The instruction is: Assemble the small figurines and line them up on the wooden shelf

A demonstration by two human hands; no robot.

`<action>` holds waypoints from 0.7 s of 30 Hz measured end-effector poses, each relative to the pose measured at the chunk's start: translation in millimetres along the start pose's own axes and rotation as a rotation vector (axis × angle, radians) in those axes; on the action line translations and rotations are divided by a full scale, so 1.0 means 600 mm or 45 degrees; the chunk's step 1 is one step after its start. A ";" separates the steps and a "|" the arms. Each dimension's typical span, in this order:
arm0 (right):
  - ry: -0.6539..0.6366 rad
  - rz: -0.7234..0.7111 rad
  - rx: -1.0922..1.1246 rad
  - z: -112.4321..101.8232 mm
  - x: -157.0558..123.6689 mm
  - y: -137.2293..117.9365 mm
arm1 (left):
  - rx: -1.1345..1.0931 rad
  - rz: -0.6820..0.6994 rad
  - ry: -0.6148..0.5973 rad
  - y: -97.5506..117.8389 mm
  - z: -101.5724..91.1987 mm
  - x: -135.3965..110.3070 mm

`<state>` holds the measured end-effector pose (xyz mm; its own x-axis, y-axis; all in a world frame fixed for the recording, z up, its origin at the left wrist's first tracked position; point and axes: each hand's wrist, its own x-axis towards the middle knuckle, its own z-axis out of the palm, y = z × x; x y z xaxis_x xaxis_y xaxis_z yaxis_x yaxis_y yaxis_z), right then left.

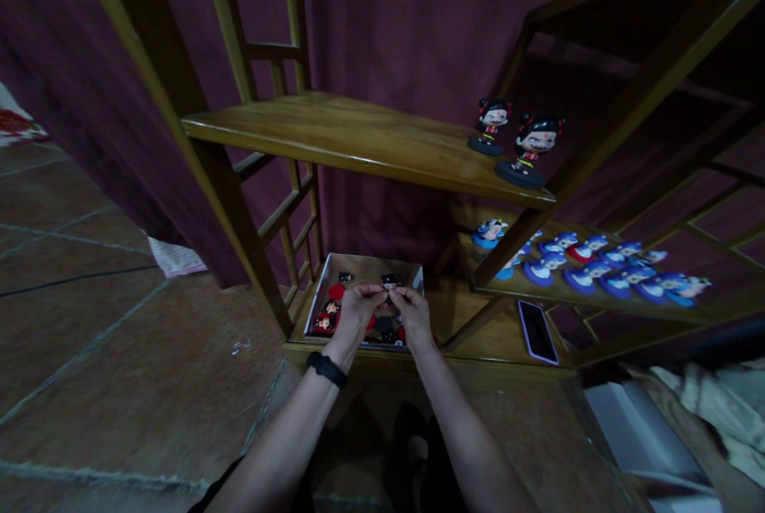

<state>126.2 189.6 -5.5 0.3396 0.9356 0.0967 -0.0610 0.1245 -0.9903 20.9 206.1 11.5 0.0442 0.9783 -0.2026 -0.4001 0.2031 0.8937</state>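
Observation:
Between the fingertips of both hands is a small black-haired figurine, its head showing above the fingers. My left hand pinches it from the left, and my right hand from the right. Both hands are over a shallow open box on the lowest shelf. Inside lie several figurines and parts, among them a red-and-black figurine and a red disc. The figurine's lower part is largely hidden by my fingers.
Two black-haired figurines, one the nearer figurine, stand on the upper shelf. Several blue-and-white figurines fill the right shelf. A phone lies on the lowest shelf. Wooden posts frame the box. At lower right another person's arm is beside a grey box.

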 end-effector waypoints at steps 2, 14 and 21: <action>0.048 -0.022 0.011 0.005 -0.003 0.007 | 0.008 0.033 0.032 0.000 0.004 -0.002; 0.190 -0.106 -0.014 0.024 -0.013 0.015 | 0.071 0.189 -0.010 -0.012 0.004 0.007; 0.037 0.006 0.262 0.017 -0.010 0.006 | 0.775 0.567 0.014 0.011 -0.003 0.001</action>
<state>114.3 187.7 -8.7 0.3658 0.9267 0.0862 -0.2519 0.1878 -0.9494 16.8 207.9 16.6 -0.0136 0.9735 0.2282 0.1984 -0.2211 0.9549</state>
